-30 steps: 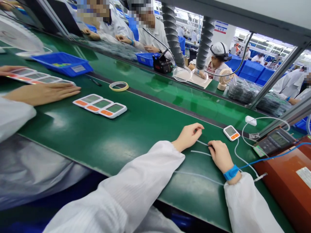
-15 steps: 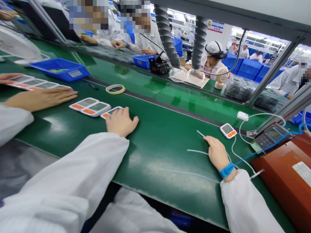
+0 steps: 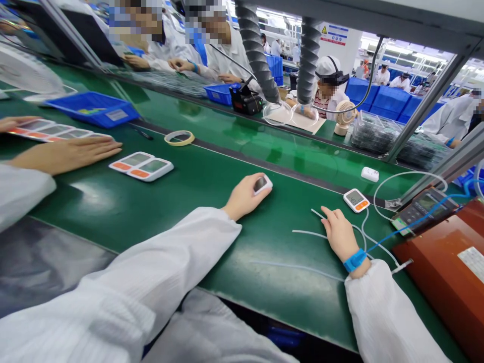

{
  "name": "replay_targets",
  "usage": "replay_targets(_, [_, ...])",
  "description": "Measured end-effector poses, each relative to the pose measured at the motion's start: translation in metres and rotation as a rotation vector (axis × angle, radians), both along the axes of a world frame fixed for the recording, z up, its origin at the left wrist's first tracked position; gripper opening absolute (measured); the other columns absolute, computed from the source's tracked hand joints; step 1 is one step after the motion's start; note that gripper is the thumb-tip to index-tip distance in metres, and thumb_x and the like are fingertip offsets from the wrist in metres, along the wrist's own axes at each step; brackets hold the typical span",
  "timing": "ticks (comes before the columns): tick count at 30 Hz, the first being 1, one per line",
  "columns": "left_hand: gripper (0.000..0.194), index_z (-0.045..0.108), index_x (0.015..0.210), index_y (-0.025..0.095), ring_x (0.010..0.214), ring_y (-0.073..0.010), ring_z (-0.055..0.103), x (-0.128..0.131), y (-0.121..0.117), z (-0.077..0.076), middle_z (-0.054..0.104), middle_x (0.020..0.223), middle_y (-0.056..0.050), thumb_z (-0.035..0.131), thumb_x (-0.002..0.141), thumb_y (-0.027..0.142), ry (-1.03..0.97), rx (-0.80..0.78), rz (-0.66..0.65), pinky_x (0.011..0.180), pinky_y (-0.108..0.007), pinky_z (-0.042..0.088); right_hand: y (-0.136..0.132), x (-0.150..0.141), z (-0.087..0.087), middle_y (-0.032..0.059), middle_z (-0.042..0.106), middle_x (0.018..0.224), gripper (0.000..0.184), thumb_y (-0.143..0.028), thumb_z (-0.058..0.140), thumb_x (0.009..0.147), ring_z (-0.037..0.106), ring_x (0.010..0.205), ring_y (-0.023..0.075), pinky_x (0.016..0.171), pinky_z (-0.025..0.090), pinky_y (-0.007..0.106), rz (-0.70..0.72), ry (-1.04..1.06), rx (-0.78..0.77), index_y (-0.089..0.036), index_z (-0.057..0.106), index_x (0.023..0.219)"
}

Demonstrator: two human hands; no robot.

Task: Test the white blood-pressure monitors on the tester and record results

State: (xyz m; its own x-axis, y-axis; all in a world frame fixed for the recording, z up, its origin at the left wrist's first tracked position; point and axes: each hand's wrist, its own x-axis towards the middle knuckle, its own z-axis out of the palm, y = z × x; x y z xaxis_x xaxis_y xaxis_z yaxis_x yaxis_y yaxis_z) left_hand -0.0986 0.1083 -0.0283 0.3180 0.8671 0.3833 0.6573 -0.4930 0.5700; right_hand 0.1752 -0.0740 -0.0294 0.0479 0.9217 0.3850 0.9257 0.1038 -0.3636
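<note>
Head view, left hand (image 3: 245,196), white device (image 3: 262,184) now carried rightward

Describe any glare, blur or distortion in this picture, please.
All in the head view: pale glare on the green tabletop; the white fan at the left edge smeared and stretched; coarse pixel blocks hiding faces; the screen of the device in the left hand too dark to read.

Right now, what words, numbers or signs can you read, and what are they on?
No words or numbers are clear enough to quote.
Wall poster: a yellow triangle sign; its writing is too small.
Blue tray: pale label, too blurred.
White gadget with a tube: dark marks on its screen, too small.
Gray meter: screen and buttons, too blurred.
Red-brown box: white label, too small.
</note>
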Motion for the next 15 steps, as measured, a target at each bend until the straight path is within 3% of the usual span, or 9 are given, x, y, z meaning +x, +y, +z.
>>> replay_targets(3, [0.065,0.048,0.133,0.014,0.092,-0.0212,0.065,0.045,-0.021,0.002,0.059,0.125,-0.015,0.053,0.084,0.056,-0.418,-0.219,-0.126,0.085,-0.038,0.053,-0.001,0.001,-0.001,0.0087,0.065,0.097,0.020,-0.021,0.053,0.096,0.065,0.084,0.0198,0.077,0.053,0.030,0.043,0.120,0.102,-0.018,0.072,0.101])
replay_targets(6, [0.068,0.041,0.137,0.020,0.080,-0.0157,0.066,0.100,-0.043,0.004,0.056,0.126,-0.012,0.057,0.083,0.057,-0.876,-0.527,-0.245,0.074,-0.033,0.055,-0.003,0.003,0.002,0.0080,0.070,0.100,0.025,-0.024,0.048,0.098,0.067,0.089,0.0195,0.085,0.055,0.032,0.026,0.291,0.218,-0.019,0.071,0.106])
replay_targets(8, [0.067,0.040,0.139,0.023,0.077,-0.0151,0.066,0.131,-0.056,0.004,0.058,0.122,-0.010,0.058,0.084,0.056,-1.050,-0.714,-0.319,0.069,-0.032,0.055,-0.004,0.005,0.005,0.0073,0.072,0.101,0.027,-0.025,0.047,0.099,0.068,0.088,0.0193,0.085,0.055,0.034,-0.005,0.344,0.265,-0.019,0.071,0.110])
replay_targets(11, [0.066,0.047,0.137,0.020,0.078,-0.0153,0.063,0.157,-0.073,0.006,0.062,0.112,-0.009,0.061,0.083,0.055,-1.102,-0.917,-0.487,0.067,-0.029,0.053,-0.006,0.005,0.010,0.0071,0.072,0.098,0.024,-0.027,0.050,0.097,0.067,0.087,0.0193,0.081,0.055,0.033,-0.048,0.367,0.318,-0.019,0.072,0.105])
replay_targets(15, [0.065,0.057,0.130,0.015,0.085,-0.0163,0.060,0.157,-0.083,0.009,0.064,0.102,-0.007,0.068,0.079,0.054,-1.031,-1.046,-0.639,0.072,-0.026,0.048,-0.007,0.003,0.016,0.0056,0.070,0.088,0.020,-0.034,0.059,0.094,0.064,0.076,0.0180,0.070,0.055,0.031,-0.092,0.412,0.317,-0.019,0.072,0.093])
